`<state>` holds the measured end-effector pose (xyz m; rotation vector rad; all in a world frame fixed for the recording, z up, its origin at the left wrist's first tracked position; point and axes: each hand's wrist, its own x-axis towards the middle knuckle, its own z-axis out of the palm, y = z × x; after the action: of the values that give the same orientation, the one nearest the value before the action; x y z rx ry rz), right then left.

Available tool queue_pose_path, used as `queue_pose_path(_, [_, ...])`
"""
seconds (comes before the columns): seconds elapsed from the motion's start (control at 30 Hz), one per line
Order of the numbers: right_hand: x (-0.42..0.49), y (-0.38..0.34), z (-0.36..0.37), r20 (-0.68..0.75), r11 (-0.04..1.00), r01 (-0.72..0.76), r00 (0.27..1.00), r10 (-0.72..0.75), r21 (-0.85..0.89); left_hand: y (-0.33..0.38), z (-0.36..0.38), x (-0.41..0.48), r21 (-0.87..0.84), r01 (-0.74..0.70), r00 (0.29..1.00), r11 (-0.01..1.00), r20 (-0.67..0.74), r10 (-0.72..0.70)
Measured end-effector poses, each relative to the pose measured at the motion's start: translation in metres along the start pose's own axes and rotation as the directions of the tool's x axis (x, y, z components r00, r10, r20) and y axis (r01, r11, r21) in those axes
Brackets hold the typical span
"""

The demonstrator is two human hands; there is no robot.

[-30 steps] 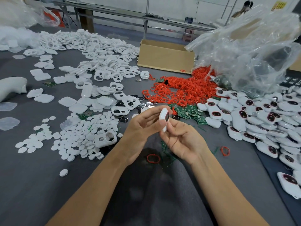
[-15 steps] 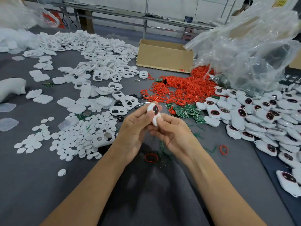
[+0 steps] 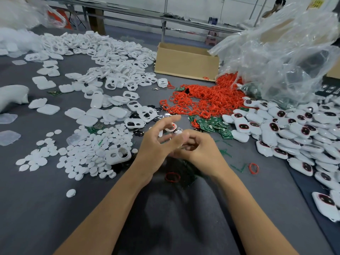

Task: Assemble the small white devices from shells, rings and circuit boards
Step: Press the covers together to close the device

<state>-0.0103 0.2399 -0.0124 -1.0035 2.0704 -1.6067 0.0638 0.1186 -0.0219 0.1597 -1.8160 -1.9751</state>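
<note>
Shell (image 3: pixel 172 127), white, up btwn my hands.
L hand (image 3: pixel 156 144) fingers spread; R hand (image 3: pixel 198 150) curled, grip blurred, can't tell.

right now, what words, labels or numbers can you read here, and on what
No text is readable.
Yellow sign at the back: dark print, too blurred.
Black items beside the plastic bag: white marks, too small.
Cardboard box: no print shows.

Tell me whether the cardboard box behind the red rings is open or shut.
Open. The cardboard box has no flaps over its top, and its inner wall shows. Contents are hidden.
</note>
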Motion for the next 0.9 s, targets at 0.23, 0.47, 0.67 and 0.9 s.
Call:
queue_pose_path(0.23, [-0.003, 0.000, 0.009, -0.179, 0.895, 0.057, 0.972, -0.150, -0.442, 0.001, 0.000, 0.002, -0.027, -0.073, 0.985, 0.997, -0.161, 0.068])
queue_pose_path(0.47, [-0.006, -0.011, 0.005, -0.190, 0.819, 0.178, 0.925, -0.328, -0.545, 0.001, -0.003, 0.003, -0.103, -0.066, 0.957, 0.993, -0.289, 0.034])
queue_pose_path(0.67, [-0.004, -0.007, 0.015, -0.026, 0.764, 0.078, 0.992, -0.123, -0.641, 0.000, -0.002, 0.005, -0.123, -0.062, 0.947, 0.990, -0.322, 0.019])
queue_pose_path(0.9, [-0.003, -0.008, 0.017, -0.064, 0.815, 0.039, 0.994, -0.093, -0.578, -0.001, -0.002, 0.005, -0.127, -0.055, 0.944, 0.990, -0.330, 0.010])
